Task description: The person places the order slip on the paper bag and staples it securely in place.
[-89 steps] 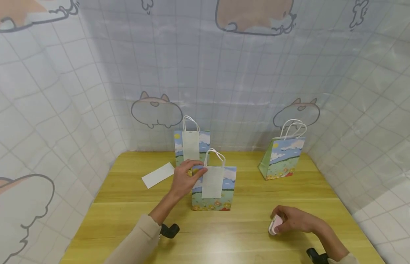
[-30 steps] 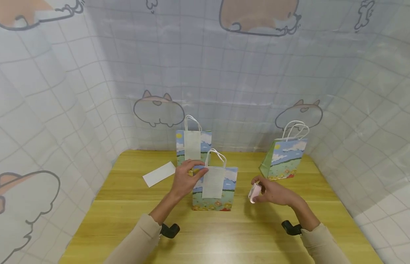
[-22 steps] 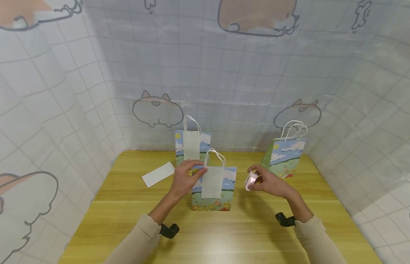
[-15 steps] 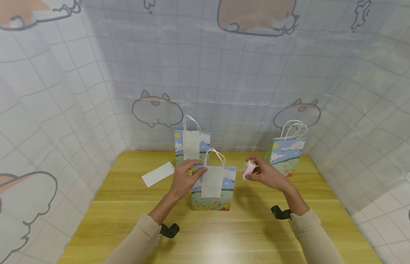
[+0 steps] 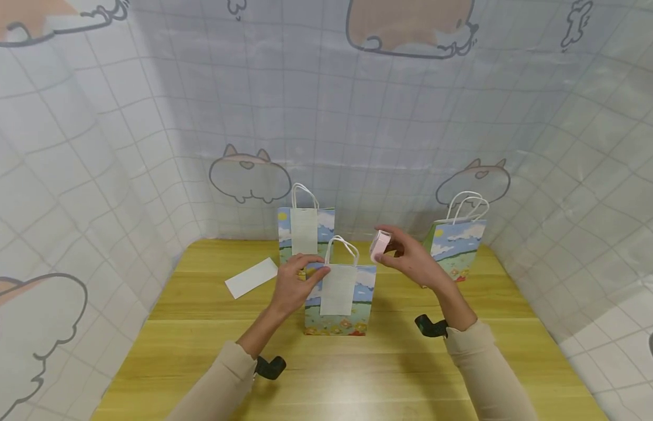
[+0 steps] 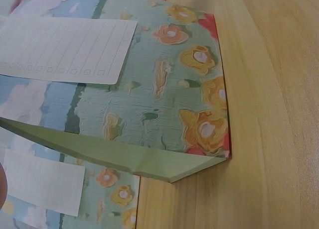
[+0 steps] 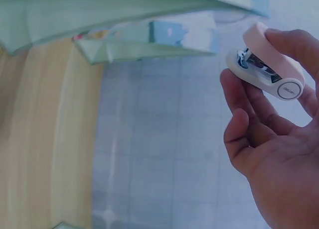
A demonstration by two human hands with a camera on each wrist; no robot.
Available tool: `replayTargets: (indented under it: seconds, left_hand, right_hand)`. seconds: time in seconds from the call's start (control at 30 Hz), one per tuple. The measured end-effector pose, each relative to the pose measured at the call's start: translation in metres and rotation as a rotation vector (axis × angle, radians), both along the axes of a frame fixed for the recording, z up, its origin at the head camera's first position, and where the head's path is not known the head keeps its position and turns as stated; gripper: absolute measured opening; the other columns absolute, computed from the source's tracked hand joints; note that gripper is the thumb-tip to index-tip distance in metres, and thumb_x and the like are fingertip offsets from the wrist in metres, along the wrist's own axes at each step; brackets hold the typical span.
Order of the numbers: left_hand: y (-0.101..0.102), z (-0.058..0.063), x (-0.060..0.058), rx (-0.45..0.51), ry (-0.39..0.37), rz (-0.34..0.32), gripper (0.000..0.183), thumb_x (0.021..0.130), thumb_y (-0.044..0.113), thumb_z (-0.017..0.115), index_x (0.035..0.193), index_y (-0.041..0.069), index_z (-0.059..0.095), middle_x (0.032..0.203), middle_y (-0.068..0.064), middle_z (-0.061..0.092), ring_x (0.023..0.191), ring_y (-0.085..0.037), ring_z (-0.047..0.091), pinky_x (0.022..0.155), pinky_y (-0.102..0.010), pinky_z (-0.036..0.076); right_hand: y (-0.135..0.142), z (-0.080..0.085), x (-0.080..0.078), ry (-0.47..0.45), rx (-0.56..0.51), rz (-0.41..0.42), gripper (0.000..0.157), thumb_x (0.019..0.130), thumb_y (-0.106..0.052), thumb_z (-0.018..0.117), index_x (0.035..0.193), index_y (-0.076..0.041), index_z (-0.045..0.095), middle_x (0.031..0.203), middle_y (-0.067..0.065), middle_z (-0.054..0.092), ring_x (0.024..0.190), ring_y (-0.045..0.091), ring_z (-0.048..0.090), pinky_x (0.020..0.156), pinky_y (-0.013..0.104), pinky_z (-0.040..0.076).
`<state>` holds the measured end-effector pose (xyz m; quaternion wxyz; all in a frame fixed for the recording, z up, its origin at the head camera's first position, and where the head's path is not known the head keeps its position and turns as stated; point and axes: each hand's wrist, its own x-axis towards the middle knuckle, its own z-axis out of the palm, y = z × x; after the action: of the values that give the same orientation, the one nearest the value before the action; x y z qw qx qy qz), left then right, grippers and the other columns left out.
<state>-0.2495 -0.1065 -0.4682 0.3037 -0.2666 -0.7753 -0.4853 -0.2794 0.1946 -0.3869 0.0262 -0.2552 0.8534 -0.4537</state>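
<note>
A gift bag (image 5: 337, 326) with a painted flower meadow stands upright on the table. At its top left edge my left hand (image 5: 294, 286) pinches the bag and a white card (image 5: 338, 292) lying against its front. The left wrist view shows printed lines and small boxes on that card (image 6: 65, 50). To the right of the bag's handles, my right hand (image 5: 413, 260) holds a small pink and white stapler (image 5: 380, 245) in the air. In the right wrist view the stapler (image 7: 266, 64) sits between thumb and fingers, its two arms spread apart, not touching the bag.
Behind stands a second bag (image 5: 326, 225) with a white card (image 5: 304, 231) on its front. A third bag (image 5: 458, 248), with no card showing, is at the back right. Another white card (image 5: 251, 278) lies on the wooden table (image 5: 200, 339) at left. A patterned curtain (image 5: 358, 128) encloses the table.
My right hand has lifted the stapler off the right side of the table and carried it left and farther back, close to the front bag's handles. My left hand has stayed put.
</note>
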Motion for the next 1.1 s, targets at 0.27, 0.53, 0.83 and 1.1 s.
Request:
replayTargets:
  seconds: [0.27,0.53,0.83,1.1]
  left_hand:
    - [0.0,0.003,0.0,-0.006,0.003,0.001,0.02,0.086,0.02,0.082,0.105,0.017,0.077,0.1,0.002,0.075,0.097,-0.017,0.068,0.087,-0.039,0.054]
    - [0.0,0.006,0.0,-0.015,-0.004,0.013,0.019,0.087,0.022,0.081,0.104,0.016,0.077,0.1,0.003,0.075,0.097,-0.017,0.068,0.087,-0.039,0.054]
    - [0.002,0.006,-0.002,-0.022,0.027,0.039,0.022,0.085,0.021,0.082,0.104,0.011,0.077,0.099,0.0,0.076,0.095,-0.019,0.07,0.084,-0.043,0.055]
    - [0.004,0.009,0.0,-0.033,0.027,0.071,0.02,0.085,0.021,0.083,0.102,0.013,0.077,0.098,-0.002,0.076,0.093,-0.02,0.07,0.084,-0.045,0.055]
  right_hand:
    - [-0.026,0.019,0.003,0.08,0.01,0.05,0.062,0.094,-0.035,0.072,0.15,-0.034,0.045,0.109,0.001,0.064,0.097,0.023,0.065,0.072,0.04,0.05]
    - [-0.046,0.024,0.004,0.11,0.024,0.093,0.06,0.095,-0.025,0.073,0.149,-0.032,0.048,0.121,-0.002,0.064,0.102,0.016,0.065,0.074,0.039,0.053]
    - [-0.056,0.028,0.012,0.117,0.048,0.136,0.063,0.092,-0.038,0.074,0.149,-0.035,0.047,0.13,-0.005,0.062,0.108,0.016,0.064,0.083,0.04,0.054]
    - [-0.064,0.027,0.015,0.168,0.078,0.159,0.063,0.091,-0.036,0.076,0.148,-0.031,0.05,0.126,-0.007,0.065,0.107,0.014,0.065,0.087,0.042,0.055]
